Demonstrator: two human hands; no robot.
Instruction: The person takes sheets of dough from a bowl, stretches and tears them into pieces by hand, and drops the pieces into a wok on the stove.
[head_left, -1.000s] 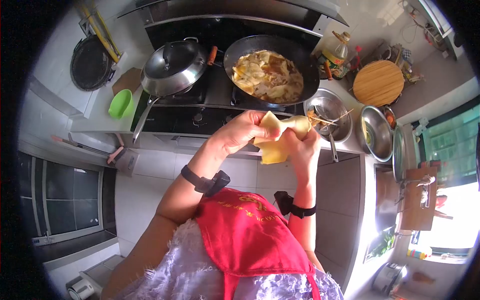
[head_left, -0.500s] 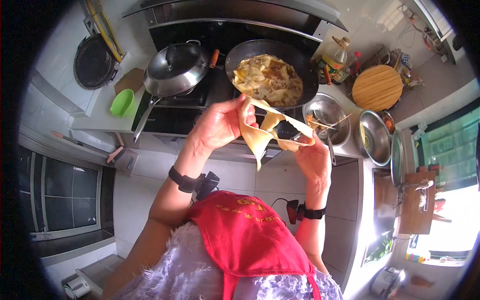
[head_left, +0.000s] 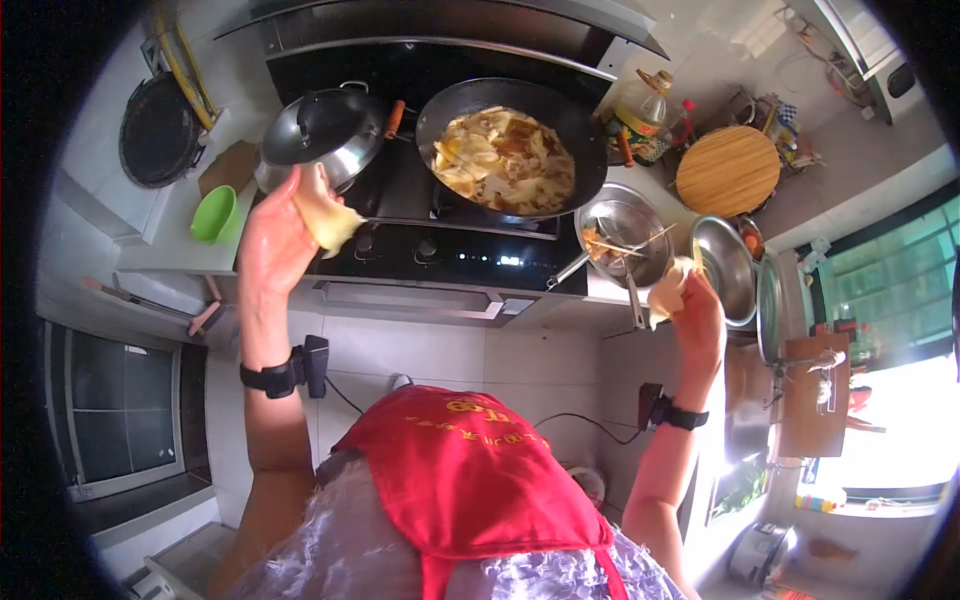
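My left hand (head_left: 272,245) is raised in front of the lidded pan, pinching a pale yellow piece of dough sheet (head_left: 328,218) that hangs from the fingers. Well apart from it, at the right near the metal bowls, my right hand (head_left: 703,325) grips another piece of dough sheet (head_left: 668,292). Between and beyond the hands, a black wok (head_left: 590,145) sits on the stove. Inside it lie similar pale pieces (head_left: 490,150) in brown broth.
A steel lid (head_left: 350,145) covers the pan on the left burner. Right of the stove stand a steel bowl (head_left: 650,205) with chopsticks across it, a larger basin (head_left: 715,235), an oil bottle (head_left: 640,115) and a round wooden board (head_left: 728,170). A green bowl (head_left: 213,215) sits at left.
The dough sheet stretched between my hands has come apart into two pieces. My left hand has moved left and my right hand right, each with a piece. The view has shifted slightly.
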